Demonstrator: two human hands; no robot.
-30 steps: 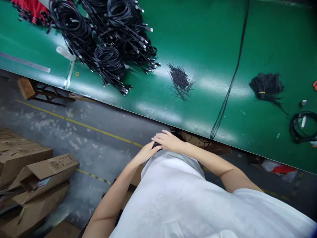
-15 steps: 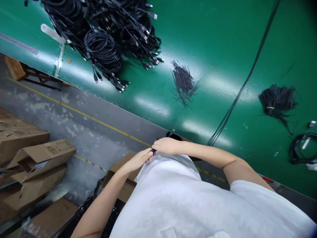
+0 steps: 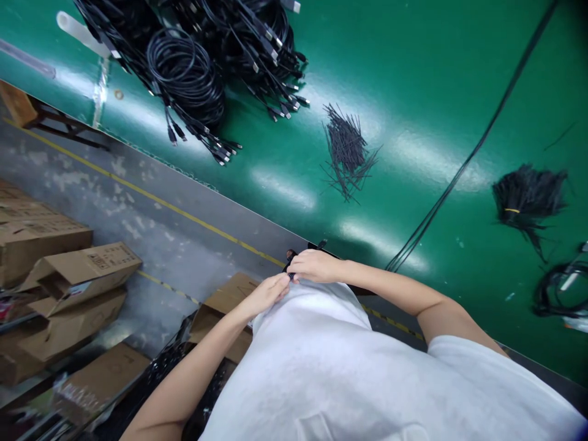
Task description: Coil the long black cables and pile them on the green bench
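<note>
My left hand (image 3: pixel 271 290) and my right hand (image 3: pixel 316 266) meet close to my waist, just off the table edge. The fingers of both are closed around a small stretch of black cable (image 3: pixel 291 276), mostly hidden by them. More dark material shows beyond the right hand's fingers, too covered to make out fully. Long black cable strands (image 3: pixel 432 211) cross the green table (image 3: pixel 413 73) and pass out of sight behind my right forearm. A loose heap of short black ties (image 3: pixel 346 147) lies on the table ahead of my hands.
Coiled black USB cables (image 3: pixel 186 76) are piled at the upper left. A banded bundle of black ties (image 3: pixel 528 193) and another coiled cable (image 3: pixel 558 291) lie at the right. Cardboard boxes (image 3: pixel 87 269) stand on the floor at the left; an open carton (image 3: pixel 225 306) is beside my left arm.
My left fingers have shifted slightly up and right, closer under the right hand. The view has tilted a little, so the table's things appear displaced.
</note>
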